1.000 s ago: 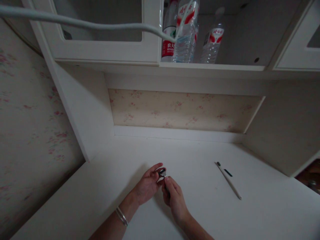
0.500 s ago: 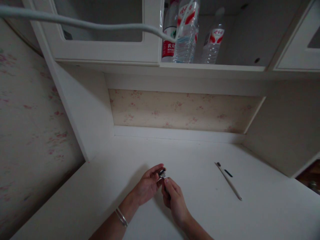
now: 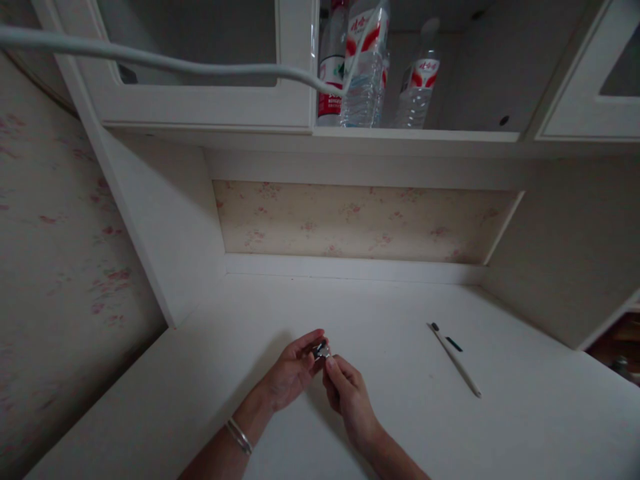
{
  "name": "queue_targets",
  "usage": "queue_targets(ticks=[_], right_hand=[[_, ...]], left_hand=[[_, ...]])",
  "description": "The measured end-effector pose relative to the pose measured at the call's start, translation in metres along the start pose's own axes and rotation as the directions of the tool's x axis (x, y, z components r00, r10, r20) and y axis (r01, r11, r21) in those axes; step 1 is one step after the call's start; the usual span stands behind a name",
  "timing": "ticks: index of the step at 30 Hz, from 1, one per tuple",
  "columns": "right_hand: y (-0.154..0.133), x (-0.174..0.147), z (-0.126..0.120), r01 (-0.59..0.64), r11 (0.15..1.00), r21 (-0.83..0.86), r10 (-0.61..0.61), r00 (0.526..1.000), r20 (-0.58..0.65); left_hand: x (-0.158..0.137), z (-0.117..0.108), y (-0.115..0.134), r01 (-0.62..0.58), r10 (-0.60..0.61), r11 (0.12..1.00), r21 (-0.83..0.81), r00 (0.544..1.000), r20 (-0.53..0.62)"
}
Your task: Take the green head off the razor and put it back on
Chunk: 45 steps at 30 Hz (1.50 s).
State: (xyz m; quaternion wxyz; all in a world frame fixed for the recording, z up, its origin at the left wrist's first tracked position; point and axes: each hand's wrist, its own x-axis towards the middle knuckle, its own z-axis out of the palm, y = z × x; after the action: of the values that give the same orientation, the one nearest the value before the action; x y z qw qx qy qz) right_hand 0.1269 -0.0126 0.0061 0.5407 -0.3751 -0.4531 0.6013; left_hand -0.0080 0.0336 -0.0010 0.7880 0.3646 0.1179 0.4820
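Low over the white desk [image 3: 390, 427], my two hands meet at a small black and silver metal piece [image 3: 321, 350]. My left hand [image 3: 290, 377] comes from the left with a bangle at the wrist; its thumb and fingers close around the dark end. From the right, my right hand [image 3: 350, 397] pinches the silver end between thumb and bent fingers. The piece is too small and too covered by fingers to tell its kind. On the desk to the right lie a thin white pen-like stick [image 3: 457, 363] with a dark tip and a short dark strip [image 3: 454, 344].
Above the desk is a white cabinet with an open section holding several plastic bottles [image 3: 365, 87]. A pale cable [image 3: 200, 69] crosses in front of the cabinet door. Side panels [image 3: 165, 220] stand left and right, with flowered wallpaper [image 3: 345, 220] behind.
The view has shifted slightly to the right. The metal piece has turned a little between my fingers, showing more silver. Both hands keep their hold.
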Motion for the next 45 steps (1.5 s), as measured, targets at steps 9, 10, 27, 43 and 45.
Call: queue_targets(ticks=[9, 10, 27, 43, 45], right_hand=[[-0.007, 0.003, -0.012, -0.197, 0.978, 0.070, 0.181, 0.965, 0.192], [-0.009, 0.002, -0.012, -0.221, 0.971, 0.092, 0.197, 0.956, 0.215], [-0.006, 0.007, -0.019, -0.220, 0.964, 0.147, 0.162, 0.930, 0.331], [0.001, 0.010, -0.017, -0.023, 0.993, 0.119, 0.006, 0.990, 0.144], [0.003, 0.011, -0.016, -0.039, 0.989, 0.141, 0.021, 0.992, 0.127]], left_hand=[[-0.002, -0.007, 0.009, 0.036, -0.039, 0.992, 0.121, 0.999, 0.022], [-0.002, -0.007, 0.010, 0.046, -0.049, 0.991, 0.129, 0.998, 0.025], [-0.002, -0.006, 0.015, 0.050, -0.060, 0.983, 0.174, 0.997, 0.053], [0.002, -0.006, 0.005, -0.064, 0.109, 0.922, 0.382, 0.989, -0.098], [0.001, -0.003, 0.006, -0.080, 0.161, 0.857, 0.510, 0.980, -0.117]])
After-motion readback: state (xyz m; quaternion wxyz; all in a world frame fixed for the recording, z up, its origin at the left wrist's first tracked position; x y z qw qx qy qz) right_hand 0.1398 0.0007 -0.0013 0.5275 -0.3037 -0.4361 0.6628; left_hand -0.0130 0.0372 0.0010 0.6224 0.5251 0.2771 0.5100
